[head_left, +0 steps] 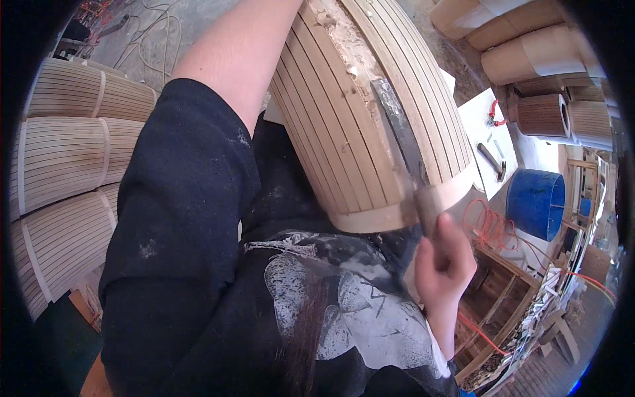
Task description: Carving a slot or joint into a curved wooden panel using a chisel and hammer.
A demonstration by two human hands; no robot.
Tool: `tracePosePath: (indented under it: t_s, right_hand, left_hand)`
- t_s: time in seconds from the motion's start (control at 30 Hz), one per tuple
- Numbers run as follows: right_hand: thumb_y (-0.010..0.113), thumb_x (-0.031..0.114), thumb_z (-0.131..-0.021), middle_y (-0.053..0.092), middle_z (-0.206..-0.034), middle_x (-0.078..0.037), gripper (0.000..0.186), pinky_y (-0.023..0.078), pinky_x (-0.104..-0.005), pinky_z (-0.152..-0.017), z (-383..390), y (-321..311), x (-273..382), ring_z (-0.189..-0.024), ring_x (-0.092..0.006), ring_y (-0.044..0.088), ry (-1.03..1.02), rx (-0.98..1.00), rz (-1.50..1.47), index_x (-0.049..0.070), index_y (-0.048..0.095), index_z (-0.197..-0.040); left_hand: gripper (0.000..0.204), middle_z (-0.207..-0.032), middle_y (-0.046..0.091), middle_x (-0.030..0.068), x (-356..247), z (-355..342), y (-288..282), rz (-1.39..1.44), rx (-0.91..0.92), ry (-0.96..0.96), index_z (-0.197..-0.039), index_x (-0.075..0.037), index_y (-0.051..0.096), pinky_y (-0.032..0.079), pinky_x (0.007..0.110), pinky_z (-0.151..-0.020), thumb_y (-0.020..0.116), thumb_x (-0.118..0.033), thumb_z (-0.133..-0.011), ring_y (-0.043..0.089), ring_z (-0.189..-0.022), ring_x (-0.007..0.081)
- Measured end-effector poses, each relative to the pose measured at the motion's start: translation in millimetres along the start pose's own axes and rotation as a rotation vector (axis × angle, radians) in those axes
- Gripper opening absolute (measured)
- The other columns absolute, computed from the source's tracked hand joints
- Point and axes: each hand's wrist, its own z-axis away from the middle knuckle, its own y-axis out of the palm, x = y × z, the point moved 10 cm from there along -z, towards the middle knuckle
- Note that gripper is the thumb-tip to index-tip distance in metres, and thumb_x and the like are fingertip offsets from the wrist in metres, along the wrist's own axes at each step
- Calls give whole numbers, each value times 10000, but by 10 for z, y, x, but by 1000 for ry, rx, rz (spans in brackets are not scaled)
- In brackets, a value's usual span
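My right hand [450,261] is closed around the handle of a long flat chisel-like blade [399,129]; the hand and handle are slightly blurred. The blade lies along a curved panel of narrow wooden slats [337,132] with dark grooves, propped up in front of my body. Its tip rests beside a rough, pale strip of filler or glue [347,49] running lengthwise between the slats. A plain light band [370,218] edges the panel's near end. My left forearm [241,56] reaches up past the panel's left side, and the left hand lies beyond the top edge.
Stacked slatted rolls [66,155] stand at the left, and more rolls [536,56] lie at the upper right. A white board [486,126] holds red-handled pliers [495,114] and a hammer [491,162]. Near a blue drum [537,202] lies a coiled orange hose [489,228], above a wooden crate [493,298].
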Motion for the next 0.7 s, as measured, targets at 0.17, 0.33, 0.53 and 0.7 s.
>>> tracePosePath:
  t_s: [0.17, 0.33, 0.53, 0.7]
  right_hand:
    - [723, -14, -784, 589, -788, -125, 448, 470, -340, -582, 4, 59, -31, -643, -255, 573, 25, 10, 42, 3, 646, -1225]
    - [741, -15, -771, 606, -903, -143, 433, 495, -329, -635, -72, 4, 110, -726, -262, 601, -139, -104, 71, 14, 659, -1195]
    - [763, -6, -748, 585, -1016, -161, 466, 501, -335, -705, -81, -86, 50, -799, -266, 599, -89, -48, 65, 42, 672, -1202]
    - [775, 41, -786, 571, -1035, -165, 455, 498, -325, -693, 232, -228, -1, -799, -255, 594, -150, -37, 159, 58, 674, -1229]
  left_hand:
    - [636, -1495, 507, 166, -54, 119, -93, -127, -338, 26, -1490, -181, 470, 350, 527, -1134, 499, -504, -943, 488, -1372, 345]
    - [629, -1483, 521, 164, -30, 78, -121, -165, -365, 23, -1471, -147, 495, 382, 492, -1121, 497, -490, -944, 506, -1357, 340]
    - [615, -1460, 545, 160, 138, -30, -109, -143, -335, 58, -1426, -122, 548, 407, 481, -1107, 508, -485, -931, 523, -1339, 346]
    - [607, -1444, 558, 170, 50, 22, -72, 82, -2, 96, -1391, -116, 585, 411, 475, -1107, 518, -489, -916, 536, -1323, 358]
